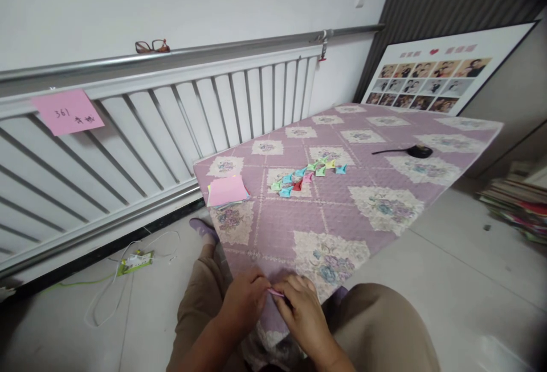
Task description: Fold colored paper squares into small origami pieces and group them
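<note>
Between the fingertips of both hands is a small folded strip of pink paper [276, 292], low over the near end of the table. My left hand [247, 298] pinches its left end, fingers closed. On the other end, the thumb and fingers of my right hand [301, 303] are closed too. Much of the paper is hidden by the fingers. Further up the purple flowered tablecloth [277, 229] lie several small folded paper pieces [298, 185] in green, blue, red, pink and yellow. A stack of coloured paper sheets [228, 191], pink on top, rests at the table's left edge.
A black long-handled object [420, 151] lies on the table's far right. Left of the table stands a white radiator [162, 127] with a pink note [68, 111]; glasses [152, 46] sit above it. A power strip [135, 261] with cables is on the floor. A photo board [431, 70] leans behind.
</note>
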Available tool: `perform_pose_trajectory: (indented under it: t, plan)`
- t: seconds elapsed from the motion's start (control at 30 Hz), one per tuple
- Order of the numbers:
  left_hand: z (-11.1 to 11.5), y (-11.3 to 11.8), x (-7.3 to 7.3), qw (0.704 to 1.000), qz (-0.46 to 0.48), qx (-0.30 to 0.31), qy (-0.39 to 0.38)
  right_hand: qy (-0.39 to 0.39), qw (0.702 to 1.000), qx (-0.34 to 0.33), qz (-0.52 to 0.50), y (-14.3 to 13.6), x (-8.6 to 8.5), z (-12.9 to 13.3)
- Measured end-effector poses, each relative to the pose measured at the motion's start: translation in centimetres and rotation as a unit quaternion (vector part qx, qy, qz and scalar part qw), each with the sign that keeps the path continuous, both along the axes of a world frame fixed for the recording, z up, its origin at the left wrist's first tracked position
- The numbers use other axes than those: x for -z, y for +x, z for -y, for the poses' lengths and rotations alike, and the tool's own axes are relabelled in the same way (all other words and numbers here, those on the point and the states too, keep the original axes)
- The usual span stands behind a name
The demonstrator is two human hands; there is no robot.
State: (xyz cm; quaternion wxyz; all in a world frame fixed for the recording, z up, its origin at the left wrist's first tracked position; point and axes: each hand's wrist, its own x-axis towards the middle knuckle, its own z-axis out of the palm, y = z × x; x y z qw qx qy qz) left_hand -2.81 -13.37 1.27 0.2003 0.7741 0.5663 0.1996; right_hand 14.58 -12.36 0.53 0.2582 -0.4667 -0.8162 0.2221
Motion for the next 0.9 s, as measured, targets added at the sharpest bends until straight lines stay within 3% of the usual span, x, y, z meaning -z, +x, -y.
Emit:
perform_pose_trajectory:
  t: [0.17, 0.37, 0.47, 0.6, 0.83, 0.9]
  plan:
    - [-0.2, 1.0, -0.5, 0.983, 0.167, -0.051, -0.066, -0.006, 0.997, 0.003, -0.081, 0.2, 0.4, -0.3]
    - [-0.4, 2.6, 0.1, 0.905, 0.355, -0.12, -0.2, -0.042, 0.983, 0.028, -0.176, 0.5, 0.1, -0.4]
    - [-0.4, 2.8, -0.1, 0.89, 0.376, -0.136, -0.216, -0.053, 0.98, 0.031, -0.189, 0.6, -0.1, -0.3]
    - [-0.3, 2.8, -0.4, 0.9, 0.362, -0.129, -0.205, -0.057, 0.975, 0.036, -0.21, 0.5, 0.1, -0.4]
    - [-0.3, 3.5, 0.1, 0.875, 0.405, -0.139, -0.226, -0.026, 0.973, 0.053, -0.225, 0.3, 1.2, -0.5]
    - [-0.4, 3.5, 0.2, 0.88, 0.388, -0.144, -0.233, -0.02, 0.973, 0.055, -0.224, 0.3, 1.3, -0.5]
